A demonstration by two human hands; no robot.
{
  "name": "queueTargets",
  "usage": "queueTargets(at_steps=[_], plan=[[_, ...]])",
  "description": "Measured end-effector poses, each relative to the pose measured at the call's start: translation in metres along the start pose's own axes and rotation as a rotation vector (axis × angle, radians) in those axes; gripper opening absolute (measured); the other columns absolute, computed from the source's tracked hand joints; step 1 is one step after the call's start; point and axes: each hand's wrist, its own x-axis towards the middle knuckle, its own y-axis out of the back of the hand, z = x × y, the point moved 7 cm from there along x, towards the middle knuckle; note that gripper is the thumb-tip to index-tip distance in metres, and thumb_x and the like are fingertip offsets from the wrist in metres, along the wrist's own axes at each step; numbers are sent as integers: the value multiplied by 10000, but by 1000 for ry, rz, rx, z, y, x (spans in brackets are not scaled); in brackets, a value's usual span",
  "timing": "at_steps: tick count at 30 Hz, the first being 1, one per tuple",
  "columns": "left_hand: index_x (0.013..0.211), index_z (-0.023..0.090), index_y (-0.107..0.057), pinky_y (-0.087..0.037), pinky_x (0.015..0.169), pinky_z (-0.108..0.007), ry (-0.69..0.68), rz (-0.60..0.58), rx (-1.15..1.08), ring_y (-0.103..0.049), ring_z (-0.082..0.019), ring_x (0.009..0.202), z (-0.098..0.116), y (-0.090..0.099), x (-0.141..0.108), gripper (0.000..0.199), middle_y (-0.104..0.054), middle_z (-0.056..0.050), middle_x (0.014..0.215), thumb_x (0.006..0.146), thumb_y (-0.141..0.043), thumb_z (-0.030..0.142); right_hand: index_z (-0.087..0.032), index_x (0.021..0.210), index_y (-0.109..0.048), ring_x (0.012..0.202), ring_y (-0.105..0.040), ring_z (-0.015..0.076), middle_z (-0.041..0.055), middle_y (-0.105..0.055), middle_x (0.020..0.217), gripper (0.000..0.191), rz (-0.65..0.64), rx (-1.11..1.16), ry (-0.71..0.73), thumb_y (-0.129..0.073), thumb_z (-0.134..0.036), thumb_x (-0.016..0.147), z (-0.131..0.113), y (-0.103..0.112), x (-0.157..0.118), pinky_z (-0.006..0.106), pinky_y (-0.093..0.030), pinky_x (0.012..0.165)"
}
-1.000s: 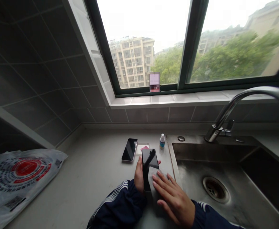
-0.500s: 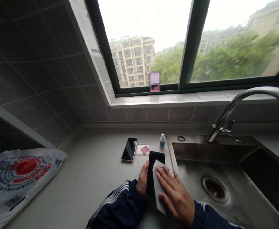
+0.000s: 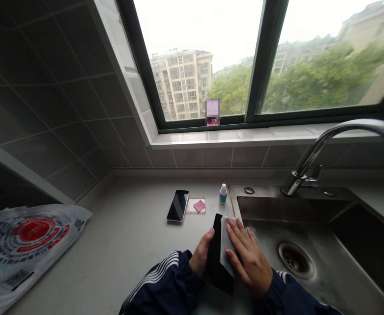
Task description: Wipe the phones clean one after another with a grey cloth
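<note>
My left hand (image 3: 202, 253) grips a black phone (image 3: 214, 258) by its left side, thumb along the edge. The phone tilts above the counter. A white tissue (image 3: 226, 238) lies over the right part of its dark face and hides that part. My right hand (image 3: 249, 258) presses the tissue against the phone with nearly straight fingers. Just beyond my hands, a second phone (image 3: 178, 205) lies on the counter beside a clear case (image 3: 192, 209) with a pink square (image 3: 199, 206) on it. A small white-capped bottle (image 3: 223, 194) stands upright to their right.
On my right is a steel sink (image 3: 260, 236) with a curved faucet (image 3: 313, 148). A printed plastic bag (image 3: 34, 245) rests at the left of the pale counter (image 3: 113, 253). Behind the counter are a tiled wall and a window (image 3: 198, 61).
The phone has tilted and moved slightly right and toward me. My right hand has shifted a little right with the tissue, baring more of the phone's dark left part.
</note>
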Motion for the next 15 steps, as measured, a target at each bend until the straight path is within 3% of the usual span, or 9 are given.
queueTargets(at_steps=[8, 15], plan=[[1213, 15, -596, -369, 1049, -403, 43, 145, -86, -611, -291, 1112, 8, 17, 6, 580, -705, -183, 1048, 907, -417, 474, -127, 1460, -365, 1423, -250, 301, 111, -368, 1500, 523, -115, 86, 212, -445, -238, 955, -25, 0, -1, 528, -260, 1140], [1083, 11, -662, -432, 954, -428, 56, 241, -5, -674, -294, 915, 10, 24, 4, 678, -720, -195, 932, 876, -387, 595, -164, 1358, -506, 1412, -299, 255, 53, -465, 1445, 427, -131, 172, 313, -462, -218, 937, -45, 7, -4, 505, -167, 1180]])
